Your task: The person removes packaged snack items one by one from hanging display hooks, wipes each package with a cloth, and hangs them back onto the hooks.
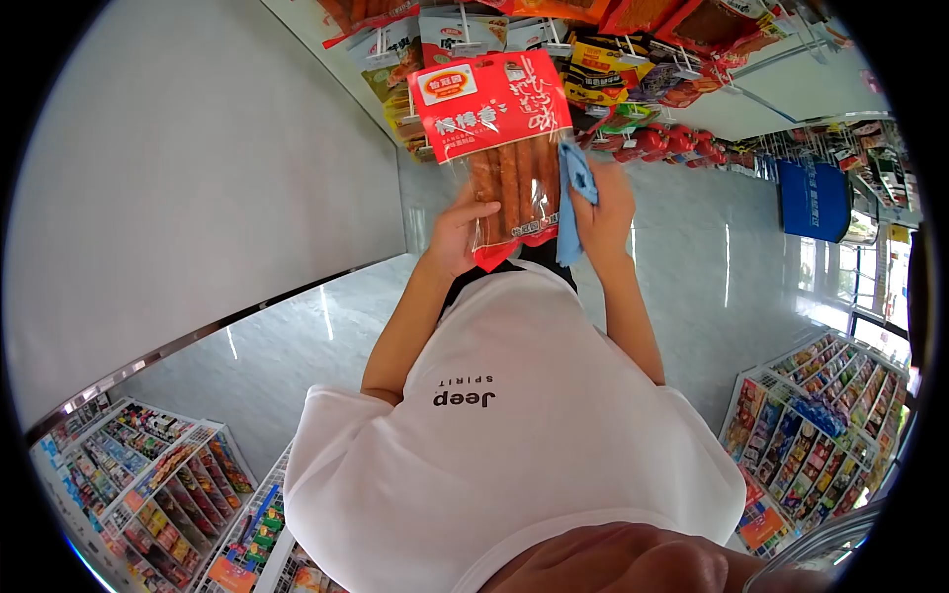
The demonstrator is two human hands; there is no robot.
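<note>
A red and clear snack package [509, 183] with brown sticks inside is held upright in front of the hanging display. My left hand [457, 229] grips its lower left side, the thumb lying over the clear front. At the package's right edge is my right hand [603, 212], its fingers closed round a blue cloth [571, 203]. The cloth hangs down against that edge. Some fingers of both hands are hidden behind the package and the cloth.
Hanging snack bags [608, 69] fill the rack just beyond the package. A large grey panel [198, 178] stands at the left. Stocked shelves [820, 415] are at the lower right and lower left [158, 484]. A blue box [814, 201] is at the right.
</note>
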